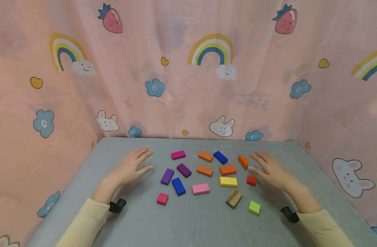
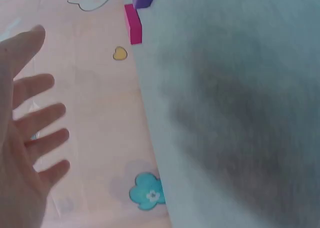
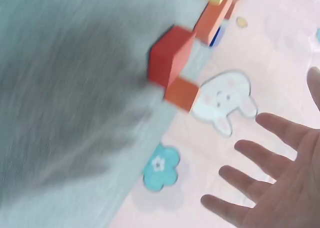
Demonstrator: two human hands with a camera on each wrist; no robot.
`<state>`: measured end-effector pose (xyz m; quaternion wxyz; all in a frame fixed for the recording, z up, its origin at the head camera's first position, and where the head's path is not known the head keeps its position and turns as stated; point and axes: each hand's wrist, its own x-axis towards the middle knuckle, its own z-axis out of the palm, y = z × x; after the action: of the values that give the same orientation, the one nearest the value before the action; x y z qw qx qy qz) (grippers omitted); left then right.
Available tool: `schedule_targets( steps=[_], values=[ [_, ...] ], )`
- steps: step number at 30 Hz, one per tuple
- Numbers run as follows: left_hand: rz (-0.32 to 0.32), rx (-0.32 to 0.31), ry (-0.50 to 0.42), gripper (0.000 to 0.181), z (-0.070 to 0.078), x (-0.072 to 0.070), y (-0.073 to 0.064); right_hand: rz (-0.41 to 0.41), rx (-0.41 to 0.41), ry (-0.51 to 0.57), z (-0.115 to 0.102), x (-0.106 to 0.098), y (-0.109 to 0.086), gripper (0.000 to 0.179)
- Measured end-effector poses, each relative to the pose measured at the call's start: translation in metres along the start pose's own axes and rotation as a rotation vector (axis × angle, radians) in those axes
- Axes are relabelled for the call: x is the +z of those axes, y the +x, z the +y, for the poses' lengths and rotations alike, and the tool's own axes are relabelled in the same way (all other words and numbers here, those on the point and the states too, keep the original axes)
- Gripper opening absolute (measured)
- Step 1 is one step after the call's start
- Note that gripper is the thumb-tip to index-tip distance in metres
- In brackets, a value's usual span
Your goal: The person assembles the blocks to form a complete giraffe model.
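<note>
Cream fabric sleeves (image 1: 83, 223) lead to the left hand (image 1: 130, 167) and right hand (image 1: 273, 171), both with loosely spread fingers, holding nothing. The orange triangular block (image 1: 243, 162), apparently wooden, should be light, stiff and sturdy, best pinched across its flat faces. It lies just beside the right hand's fingertips, with a red boxy block (image 1: 251, 180) near that thumb; a purple oblong block (image 1: 167, 176) sits inward of the left hand.
</note>
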<state>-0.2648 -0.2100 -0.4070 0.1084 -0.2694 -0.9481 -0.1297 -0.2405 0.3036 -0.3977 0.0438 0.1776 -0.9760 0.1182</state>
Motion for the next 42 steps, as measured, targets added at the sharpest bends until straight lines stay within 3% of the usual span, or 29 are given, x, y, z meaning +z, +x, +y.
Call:
schedule_targets(
  steps=[4, 10, 15, 21, 27, 30, 36, 42],
  values=[
    [0.073, 0.097, -0.023, 0.062, 0.010, 0.003, 0.007, 0.015, -0.045, 0.078, -0.014, 0.006, 0.005, 0.062],
    [0.091, 0.175, -0.117, 0.060, 0.023, 0.014, 0.018, 0.089, -0.158, 0.187, -0.036, 0.016, 0.016, 0.052],
    [0.018, 0.162, -0.219, 0.056, 0.032, 0.025, 0.027, 0.113, -0.254, 0.252, -0.052, 0.025, 0.022, 0.048],
    [-0.071, 0.148, -0.312, 0.053, 0.043, 0.035, 0.032, 0.031, -0.267, 0.348, -0.072, 0.037, 0.030, 0.048],
    [-0.153, 0.186, -0.378, 0.048, 0.048, 0.045, 0.035, 0.014, -0.418, 0.408, -0.084, 0.051, 0.041, 0.044],
    [-0.205, 0.188, -0.416, 0.045, 0.052, 0.050, 0.038, -0.009, -0.448, 0.454, -0.088, 0.056, 0.044, 0.042],
    [-0.292, 0.162, -0.480, 0.037, 0.056, 0.056, 0.042, -0.147, -0.414, 0.548, -0.094, 0.062, 0.049, 0.039],
    [-0.339, 0.152, -0.500, 0.035, 0.056, 0.058, 0.045, -0.250, -0.363, 0.585, -0.097, 0.066, 0.050, 0.039]
  ],
)
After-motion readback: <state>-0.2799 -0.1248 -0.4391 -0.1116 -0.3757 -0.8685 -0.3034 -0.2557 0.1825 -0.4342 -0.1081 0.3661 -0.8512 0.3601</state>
